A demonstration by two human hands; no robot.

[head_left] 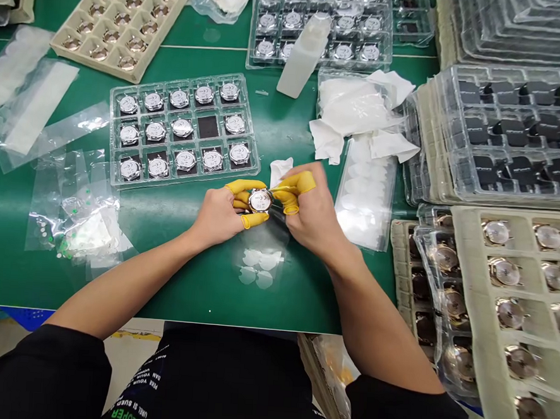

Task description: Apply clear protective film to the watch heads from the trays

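Note:
My left hand (223,212), with yellow finger cots on its fingertips, grips a round silver watch case (260,200) by its edge. Printed marks face up on the watch case. Against its right side is my right hand (309,198), also in yellow finger cots, with the fingers pinched together. A thin sliver shows between those fingers, too small to name. A crumpled white tissue (281,170) lies just behind the right fingers. Below both hands, a clear sheet with round translucent stickers (260,268) rests on the green table (170,291).
Behind my left hand lies a clear tray (182,177) of watch cases, one compartment without a case. A beige tray (165,35) stands farther back. A white bottle (304,56) leans near tissues (353,106). Stacked trays (467,246) crowd the right; small plastic bags (89,223) lie left.

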